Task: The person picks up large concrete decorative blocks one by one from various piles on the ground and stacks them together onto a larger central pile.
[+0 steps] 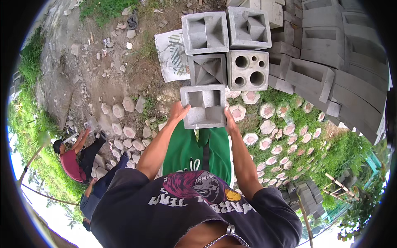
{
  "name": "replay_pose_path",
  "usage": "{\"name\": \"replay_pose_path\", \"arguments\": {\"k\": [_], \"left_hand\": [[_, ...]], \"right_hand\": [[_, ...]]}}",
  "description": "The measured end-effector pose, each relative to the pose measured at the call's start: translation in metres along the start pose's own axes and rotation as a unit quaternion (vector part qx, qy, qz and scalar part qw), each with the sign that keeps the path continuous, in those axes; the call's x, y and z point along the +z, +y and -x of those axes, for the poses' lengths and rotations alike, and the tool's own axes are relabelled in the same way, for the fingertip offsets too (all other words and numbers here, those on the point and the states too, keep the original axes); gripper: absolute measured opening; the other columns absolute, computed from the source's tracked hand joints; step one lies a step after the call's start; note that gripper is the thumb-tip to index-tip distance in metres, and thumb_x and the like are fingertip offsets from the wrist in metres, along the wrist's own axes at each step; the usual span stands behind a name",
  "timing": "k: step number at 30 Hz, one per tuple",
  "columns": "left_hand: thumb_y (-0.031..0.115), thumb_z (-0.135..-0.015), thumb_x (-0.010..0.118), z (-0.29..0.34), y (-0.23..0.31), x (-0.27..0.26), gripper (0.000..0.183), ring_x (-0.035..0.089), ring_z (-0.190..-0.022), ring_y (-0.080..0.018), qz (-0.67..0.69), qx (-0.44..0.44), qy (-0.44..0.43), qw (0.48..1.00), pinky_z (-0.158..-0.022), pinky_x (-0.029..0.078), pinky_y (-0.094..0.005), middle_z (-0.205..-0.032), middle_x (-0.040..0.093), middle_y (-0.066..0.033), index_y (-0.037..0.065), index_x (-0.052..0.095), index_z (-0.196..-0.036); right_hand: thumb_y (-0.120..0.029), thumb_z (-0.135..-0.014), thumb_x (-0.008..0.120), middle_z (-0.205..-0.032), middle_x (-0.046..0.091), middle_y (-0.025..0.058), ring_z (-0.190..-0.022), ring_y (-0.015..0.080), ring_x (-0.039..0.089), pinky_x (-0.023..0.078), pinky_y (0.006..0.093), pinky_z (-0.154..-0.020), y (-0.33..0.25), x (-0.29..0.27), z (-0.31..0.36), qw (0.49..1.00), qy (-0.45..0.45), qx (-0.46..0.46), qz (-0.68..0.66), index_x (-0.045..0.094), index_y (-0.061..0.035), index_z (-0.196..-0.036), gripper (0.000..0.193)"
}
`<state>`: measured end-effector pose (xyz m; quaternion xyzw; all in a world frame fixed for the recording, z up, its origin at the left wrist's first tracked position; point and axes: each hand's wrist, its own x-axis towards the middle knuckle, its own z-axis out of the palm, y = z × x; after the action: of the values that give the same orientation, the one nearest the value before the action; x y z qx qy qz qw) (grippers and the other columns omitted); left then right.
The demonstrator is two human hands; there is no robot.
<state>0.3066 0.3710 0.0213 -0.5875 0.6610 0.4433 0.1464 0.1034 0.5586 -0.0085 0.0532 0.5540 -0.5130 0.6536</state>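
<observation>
A square grey concrete block with stepped square recesses is held in front of my waist. My left hand grips its left side, the thumb on the rim. At its right side, my right hand presses against the edge, its fingers partly hidden. Just beyond it are a block with slanted triangular faces and a pale block with round holes. Two more recessed blocks, one on the left and one on the right, form the row behind. I cannot tell whether the held block touches the nearest one.
A printed white sack lies left of the blocks. Tall stacks of grey hollow blocks rise on the right. Hexagonal pavers are set in grass. At the left, one person in a red shirt and another person are on the ground.
</observation>
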Motion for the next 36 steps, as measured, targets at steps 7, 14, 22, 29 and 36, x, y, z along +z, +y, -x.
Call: {"name": "replay_pose_path", "arguments": {"k": [7, 14, 22, 29, 36], "left_hand": [[0.034, -0.076, 0.064, -0.024, 0.004, 0.015, 0.039, 0.064, -0.084, -0.0401, 0.044, -0.001, 0.025, 0.999, -0.075, 0.051, -0.0462, -0.084, 0.066, -0.0238, 0.0, 0.065, -0.094], [0.03, -0.078, 0.063, -0.056, 0.015, 0.004, 0.035, 0.064, -0.082, -0.0412, 0.041, 0.025, 0.07, 0.996, -0.074, 0.051, -0.0476, -0.084, 0.066, -0.0241, 0.0, 0.064, -0.096], [0.037, -0.078, 0.064, -0.11, 0.053, -0.013, 0.045, 0.064, -0.086, -0.0395, 0.03, -0.014, 0.047, 0.998, -0.076, 0.049, -0.0456, -0.088, 0.066, -0.0247, -0.004, 0.062, -0.096], [0.033, -0.078, 0.062, -0.128, 0.061, -0.016, 0.044, 0.061, -0.095, -0.0413, 0.057, -0.006, 0.055, 0.997, -0.084, 0.048, -0.0463, -0.096, 0.064, -0.0271, -0.003, 0.061, -0.104], [0.038, -0.075, 0.067, -0.142, 0.061, -0.02, 0.058, 0.06, -0.103, -0.0347, 0.11, -0.034, 0.021, 0.993, -0.089, 0.046, -0.042, -0.109, 0.063, -0.0226, 0.0, 0.056, -0.117]], "right_hand": [[-0.058, -0.095, 0.024, -0.139, 0.045, 0.0129, -0.124, 0.0332, 0.046, 0.035, 0.0519, -0.104, 0.02, 0.015, -0.012, 0.876, 0.059, 0.173, -0.446, 0.037, -0.0091, -0.14, 0.067], [-0.039, -0.101, 0.017, -0.139, 0.045, 0.0121, -0.129, 0.033, 0.04, 0.03, 0.0526, -0.108, 0.017, 0.033, -0.042, 0.838, 0.13, 0.101, -0.521, 0.043, -0.0092, -0.136, 0.053], [-0.038, -0.1, 0.017, -0.143, 0.04, 0.0133, -0.134, 0.0333, 0.033, 0.021, 0.0497, -0.113, -0.032, 0.04, -0.099, 0.791, 0.07, -0.009, -0.607, 0.041, -0.0046, -0.137, 0.055], [-0.071, -0.087, 0.007, -0.148, 0.032, 0.0121, -0.137, 0.0319, 0.028, 0.017, 0.0486, -0.114, -0.065, 0.058, -0.097, 0.775, 0.05, -0.018, -0.63, 0.036, -0.0076, -0.142, 0.089], [-0.06, -0.089, 0.023, -0.145, 0.038, 0.0109, -0.134, 0.0355, 0.033, 0.023, 0.0546, -0.111, -0.08, 0.064, -0.099, 0.848, 0.011, -0.045, -0.528, 0.042, -0.0103, -0.139, 0.073]]}}
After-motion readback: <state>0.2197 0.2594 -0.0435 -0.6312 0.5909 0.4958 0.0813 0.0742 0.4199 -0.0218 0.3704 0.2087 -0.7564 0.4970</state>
